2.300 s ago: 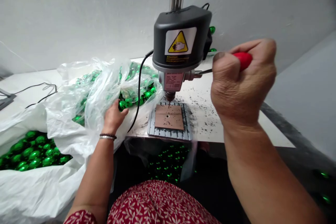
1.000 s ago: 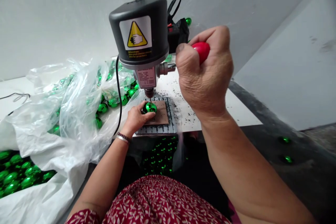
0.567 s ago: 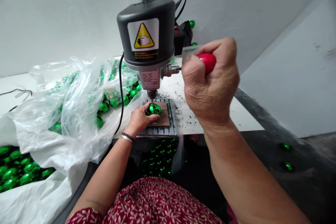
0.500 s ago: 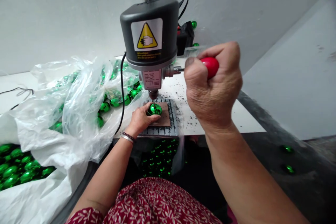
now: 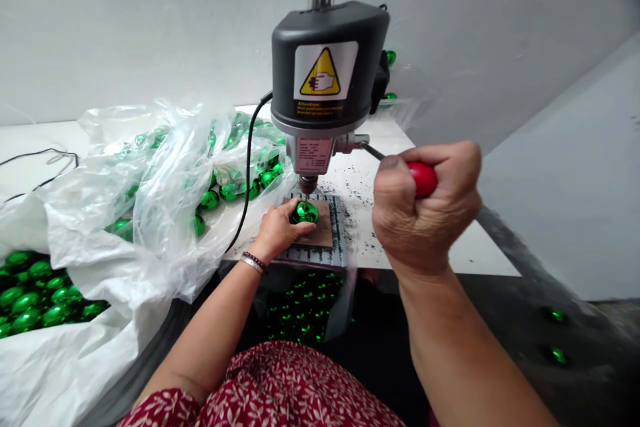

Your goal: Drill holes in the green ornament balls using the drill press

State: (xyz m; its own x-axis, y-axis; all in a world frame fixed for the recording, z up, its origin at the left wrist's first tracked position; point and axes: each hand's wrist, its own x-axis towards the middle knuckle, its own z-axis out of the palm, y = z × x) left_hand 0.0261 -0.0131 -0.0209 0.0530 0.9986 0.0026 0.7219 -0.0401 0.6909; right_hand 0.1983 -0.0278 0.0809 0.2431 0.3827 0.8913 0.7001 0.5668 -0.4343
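A shiny green ball ornament [image 5: 307, 212] sits on a small brown board [image 5: 324, 233] beneath the chuck [image 5: 308, 183] of a bench drill press [image 5: 327, 73]. My left hand [image 5: 280, 230] grips the ball from the left, thumb on the near side and fingers on the far side. The drill bit is hard to make out between chuck and ball. My right hand [image 5: 427, 207] is closed around the red knob [image 5: 424, 179] of the drill press lever, to the right of the machine. The lever slopes down toward that hand.
Clear plastic bags [image 5: 170, 180] with several green balls cover the table's left side. More balls lie in a white sack [image 5: 125, 320] at lower left and below the table edge. A black cord [image 5: 245, 193] hangs beside the drill. Dark shavings dot the white table [image 5: 450, 240].
My right hand and the red knob have swung lower relative to the drill head. My left hand still holds the ball on the board. The whole view has shifted a little.
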